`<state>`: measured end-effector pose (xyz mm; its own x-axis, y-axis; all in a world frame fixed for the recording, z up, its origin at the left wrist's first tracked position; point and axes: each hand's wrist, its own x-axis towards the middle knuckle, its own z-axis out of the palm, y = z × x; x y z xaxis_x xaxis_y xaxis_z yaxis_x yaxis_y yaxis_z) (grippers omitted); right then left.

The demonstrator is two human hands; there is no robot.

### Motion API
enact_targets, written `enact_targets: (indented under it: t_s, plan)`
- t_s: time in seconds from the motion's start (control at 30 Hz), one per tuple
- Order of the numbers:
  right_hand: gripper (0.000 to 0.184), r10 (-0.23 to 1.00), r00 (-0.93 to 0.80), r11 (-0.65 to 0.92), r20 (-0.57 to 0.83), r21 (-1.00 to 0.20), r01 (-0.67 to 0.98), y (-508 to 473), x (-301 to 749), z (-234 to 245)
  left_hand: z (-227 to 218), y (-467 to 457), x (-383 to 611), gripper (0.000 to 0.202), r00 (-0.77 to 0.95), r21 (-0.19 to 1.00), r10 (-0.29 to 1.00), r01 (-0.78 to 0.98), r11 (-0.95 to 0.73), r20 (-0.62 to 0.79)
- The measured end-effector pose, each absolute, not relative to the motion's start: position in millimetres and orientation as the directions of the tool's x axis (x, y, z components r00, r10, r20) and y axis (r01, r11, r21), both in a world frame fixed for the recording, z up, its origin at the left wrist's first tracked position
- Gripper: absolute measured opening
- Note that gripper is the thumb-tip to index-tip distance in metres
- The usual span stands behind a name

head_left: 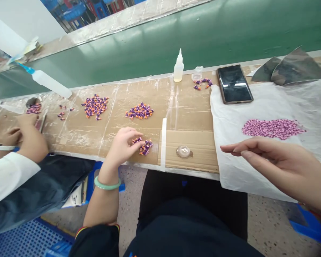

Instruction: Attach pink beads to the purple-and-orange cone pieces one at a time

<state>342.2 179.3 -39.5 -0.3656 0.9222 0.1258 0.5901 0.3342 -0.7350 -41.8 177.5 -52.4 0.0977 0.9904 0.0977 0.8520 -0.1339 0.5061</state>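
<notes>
My left hand [124,142], with a green bangle at the wrist, rests on the cardboard-covered bench [187,107] with its fingers curled over a small pile of purple and orange pieces [144,146]. My right hand [267,160] hovers over a white plastic sheet [230,121], fingers stretched out flat and holding nothing. A heap of pink pieces [273,128] lies on the sheet just beyond that hand. A small round clear lid [183,151] sits on the cardboard between my hands.
Two more purple-orange piles [139,111] [95,105] lie farther back. A glue bottle [178,67], a small clear cup [197,72] and a black phone [234,84] stand at the rear. A co-worker's hands [24,137] work at the left. A green conveyor belt [230,32] runs behind.
</notes>
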Motion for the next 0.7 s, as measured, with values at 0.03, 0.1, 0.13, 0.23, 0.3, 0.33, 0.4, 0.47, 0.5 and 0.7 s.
enact_targets:
  t_s: [0.03, 0.1, 0.13, 0.23, 0.3, 0.33, 0.4, 0.47, 0.5, 0.7]
  plan:
    - [0.023, 0.920, -0.362, 0.352, 0.152, -0.728, 0.589, 180.9, 341.8, -38.7, -52.2, 185.6, -46.7, 0.015, -0.004, 0.503, 0.995, 0.863, -0.047, 0.099]
    - [0.024, 0.918, -0.347, 0.372, 0.190, -0.717, 0.590, 183.2, 340.8, -37.3, -53.7, 204.7, -54.9, 0.016, -0.205, 0.488, 0.972, 0.864, 0.123, 0.118]
    - [0.024, 0.920, -0.339, 0.371, 0.196, -0.714, 0.593, 183.6, 340.5, -37.0, -55.5, 214.6, -58.0, 0.017, -0.271, 0.477, 0.954, 0.860, 0.179, 0.130]
    - [0.023, 0.926, -0.324, 0.358, 0.193, -0.720, 0.594, 182.3, 340.5, -38.2, -63.1, 239.4, -62.7, 0.017, -0.333, 0.445, 0.934, 0.861, 0.246, 0.127]
    - [0.023, 0.933, -0.312, 0.337, 0.177, -0.728, 0.597, 180.1, 341.9, -40.0, -67.8, 249.1, -62.1, 0.016, -0.346, 0.426, 0.932, 0.863, 0.271, 0.108]
    - [0.023, 0.938, -0.304, 0.325, 0.168, -0.733, 0.598, 179.0, 343.0, -40.8, -69.6, 252.1, -61.0, 0.015, -0.349, 0.418, 0.932, 0.865, 0.278, 0.101]
    - [0.024, 0.946, -0.288, 0.300, 0.149, -0.738, 0.605, 177.0, 345.3, -41.9, -71.8, 255.8, -58.2, 0.013, -0.352, 0.409, 0.931, 0.867, 0.286, 0.097]
    - [0.024, 0.950, -0.283, 0.286, 0.134, -0.739, 0.610, 175.7, 347.3, -42.3, -72.4, 257.8, -55.6, 0.010, -0.358, 0.412, 0.929, 0.864, 0.290, 0.098]
    - [0.024, 0.951, -0.280, 0.282, 0.132, -0.740, 0.611, 175.2, 348.1, -42.3, -72.2, 258.5, -54.5, 0.009, -0.363, 0.420, 0.926, 0.860, 0.291, 0.101]
    - [0.025, 0.961, -0.245, 0.253, 0.126, -0.759, 0.600, 171.6, 352.7, -44.3, -67.1, 251.3, -49.1, 0.013, -0.416, 0.583, 0.899, 0.768, 0.267, 0.137]
